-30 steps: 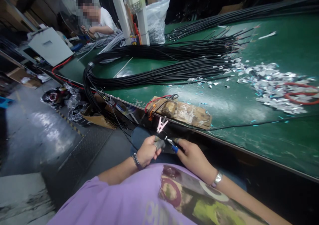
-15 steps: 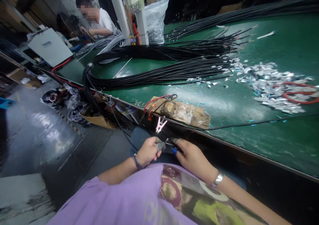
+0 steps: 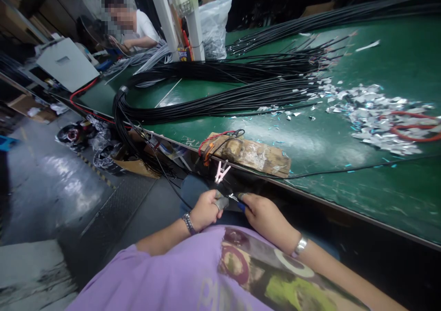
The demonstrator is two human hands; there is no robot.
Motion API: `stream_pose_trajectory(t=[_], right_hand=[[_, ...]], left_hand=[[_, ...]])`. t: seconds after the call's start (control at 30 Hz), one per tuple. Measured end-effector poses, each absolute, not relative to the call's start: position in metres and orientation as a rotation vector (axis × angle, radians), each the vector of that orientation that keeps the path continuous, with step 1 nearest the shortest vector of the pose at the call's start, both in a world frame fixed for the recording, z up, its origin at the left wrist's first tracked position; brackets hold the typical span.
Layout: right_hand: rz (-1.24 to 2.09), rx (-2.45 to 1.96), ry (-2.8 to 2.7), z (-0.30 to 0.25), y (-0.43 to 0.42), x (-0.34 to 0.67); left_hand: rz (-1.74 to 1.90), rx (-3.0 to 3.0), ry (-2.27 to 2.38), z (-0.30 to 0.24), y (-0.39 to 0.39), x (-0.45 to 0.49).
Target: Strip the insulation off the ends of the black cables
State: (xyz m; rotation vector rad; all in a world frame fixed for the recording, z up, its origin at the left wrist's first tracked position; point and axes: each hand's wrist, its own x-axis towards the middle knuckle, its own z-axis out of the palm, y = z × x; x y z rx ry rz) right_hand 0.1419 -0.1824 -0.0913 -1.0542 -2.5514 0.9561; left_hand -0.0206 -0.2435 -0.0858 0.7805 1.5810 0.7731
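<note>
My left hand [image 3: 206, 210] is closed in a pinch, with grey finger covers on thumb and forefinger, gripping the end of a thin black cable [image 3: 165, 178] that runs up to the table's edge. My right hand [image 3: 263, 217] is closed round a small blue-handled cutter [image 3: 238, 201], whose metal tip meets the cable end between both hands. Both hands sit low, below the front edge of the green table [image 3: 344, 145]. A pink metal clip [image 3: 221, 172] hangs just above them, under a taped wooden block [image 3: 251, 155].
A thick bundle of black cables [image 3: 220, 102] loops across the table and over its left edge. Silver foil scraps [image 3: 372, 113] and a red cord [image 3: 413, 127] lie at right. Another person [image 3: 136, 26] sits far back left near a white post [image 3: 163, 19].
The hands have stayed together at the cable end; the cutter's blue handle has shifted slightly in my right hand. The view has barely moved.
</note>
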Motion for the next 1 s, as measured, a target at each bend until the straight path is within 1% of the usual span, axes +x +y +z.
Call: stream_pose_trajectory(t=[0.13,0.27,0.37,0.5,0.57,0.63,0.7,0.73,0.83,0.9,1.0], right_hand=[[1.138,-1.069,-2.274,-0.098,-0.179,0.147],[1.239,-1.055,-2.071,-0.098,-0.176,0.150],[1.291,-0.934,-2.106,-0.096,-0.176,0.147],[1.361,-0.868,-2.258,-0.093,-0.175,0.146],[1.550,-0.832,-2.322,-0.094,-0.173,0.147],[1.868,-0.757,-2.292,-0.096,-0.172,0.146],[2.126,-0.737,-2.128,-0.099,-0.172,0.145],[2.178,-0.774,-2.020,-0.101,-0.172,0.144],[2.058,-0.961,-1.794,-0.099,-0.172,0.144],[2.005,-0.974,-1.807,-0.093,-0.171,0.147],[2.161,-0.794,-1.889,-0.081,-0.170,0.156]], left_hand=[[0.807,0.836,1.606,-0.085,-0.241,-0.023],[0.859,1.056,1.658,-0.092,-0.241,-0.026],[0.803,1.247,1.680,-0.098,-0.245,-0.027],[0.584,1.499,1.663,-0.095,-0.246,-0.031],[0.434,1.681,1.567,-0.090,-0.245,-0.034],[0.317,1.795,1.423,-0.088,-0.243,-0.038],[0.320,1.775,1.319,-0.089,-0.240,-0.042],[0.369,1.721,1.289,-0.090,-0.239,-0.045],[0.547,1.470,1.221,-0.095,-0.236,-0.052],[0.621,1.322,1.172,-0.096,-0.235,-0.056],[0.670,1.193,1.132,-0.094,-0.234,-0.060]])
